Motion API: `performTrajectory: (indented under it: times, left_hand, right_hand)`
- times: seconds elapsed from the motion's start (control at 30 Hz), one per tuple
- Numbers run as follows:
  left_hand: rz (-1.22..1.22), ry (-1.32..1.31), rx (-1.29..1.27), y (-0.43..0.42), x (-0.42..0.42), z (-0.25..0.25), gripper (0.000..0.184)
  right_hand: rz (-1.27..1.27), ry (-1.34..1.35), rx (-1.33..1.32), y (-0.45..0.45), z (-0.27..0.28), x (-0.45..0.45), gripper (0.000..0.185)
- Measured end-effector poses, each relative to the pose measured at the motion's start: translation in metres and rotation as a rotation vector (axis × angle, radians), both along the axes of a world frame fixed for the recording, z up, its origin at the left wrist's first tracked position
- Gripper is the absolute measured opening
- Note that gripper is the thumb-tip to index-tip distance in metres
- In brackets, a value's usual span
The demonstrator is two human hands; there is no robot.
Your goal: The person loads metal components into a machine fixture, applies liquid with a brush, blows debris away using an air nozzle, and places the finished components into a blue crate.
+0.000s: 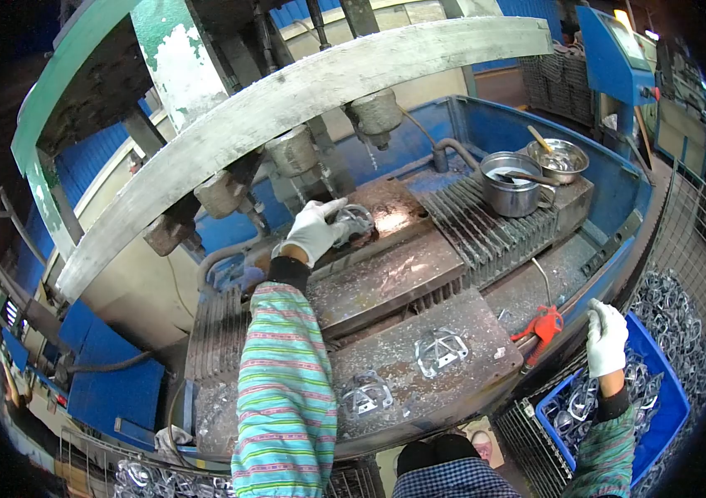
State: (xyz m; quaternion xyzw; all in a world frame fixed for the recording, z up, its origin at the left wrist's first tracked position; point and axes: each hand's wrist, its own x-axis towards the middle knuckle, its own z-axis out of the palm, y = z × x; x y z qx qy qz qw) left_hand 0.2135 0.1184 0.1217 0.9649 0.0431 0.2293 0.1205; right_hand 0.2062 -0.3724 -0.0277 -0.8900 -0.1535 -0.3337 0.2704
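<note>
My left hand (316, 231), in a white glove, reaches under the drill heads and grips a metal part (353, 222) at the fixture on the machine bed. My right hand (607, 339), also gloved, hangs over the blue bin (675, 398) at the right. Its fingers are pressed together, and whether anything is between them is too small to tell. Metal parts (639, 390) fill the bin below it. Two similar metal parts, one (441, 352) to the right and one (367, 395) to the left, lie on the near steel plate (419, 407).
Drill heads (295, 152) hang above the bed. A metal mug (512, 187) and a bowl (564, 159) stand on the ribbed block at the right. A red air gun (543, 325) lies by the tray's edge. More parts (676, 319) are piled at the far right.
</note>
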Motion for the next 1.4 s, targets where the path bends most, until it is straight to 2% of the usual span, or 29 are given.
performTrajectory:
  times: [0.07, 0.5, 0.77, 0.9, 1.0, 1.13, 1.23, 1.37, 1.4]
  left_hand:
    - [0.007, -0.017, 0.082, -0.003, -0.002, 0.003, 0.043]
    - [-0.07, -0.081, 0.148, 0.004, 0.0, -0.004, 0.039]
    - [0.008, -0.019, 0.109, -0.002, 0.001, 0.0, 0.037]
    - [-0.079, 0.0, 0.146, 0.009, 0.01, -0.009, 0.038]
    - [0.011, 0.091, 0.093, -0.001, 0.007, 0.001, 0.036]
    - [0.001, 0.117, 0.057, 0.002, 0.01, -0.001, 0.034]
    - [-0.025, 0.037, 0.091, 0.004, 0.008, -0.007, 0.033]
    - [-0.029, 0.055, -0.039, 0.005, 0.008, -0.009, 0.034]
    - [-0.012, 0.031, 0.034, 0.004, 0.006, -0.008, 0.034]
  right_hand:
    - [0.007, 0.015, 0.007, 0.0, 0.0, 0.0, 0.015]
    - [-0.004, -0.008, -0.003, 0.0, -0.002, 0.001, 0.014]
    - [0.01, -0.028, 0.022, 0.0, -0.004, 0.003, 0.015]
    - [-0.001, -0.075, -0.006, 0.0, -0.004, 0.002, 0.015]
    - [-0.001, -0.014, 0.005, -0.001, -0.004, 0.002, 0.015]
    - [0.01, -0.031, 0.0, -0.001, -0.004, 0.003, 0.016]
    - [0.014, -0.012, 0.009, 0.0, -0.003, 0.002, 0.016]
    - [0.012, -0.033, -0.018, -0.001, -0.002, 0.002, 0.015]
    - [0.014, -0.03, -0.021, -0.001, -0.004, 0.003, 0.015]
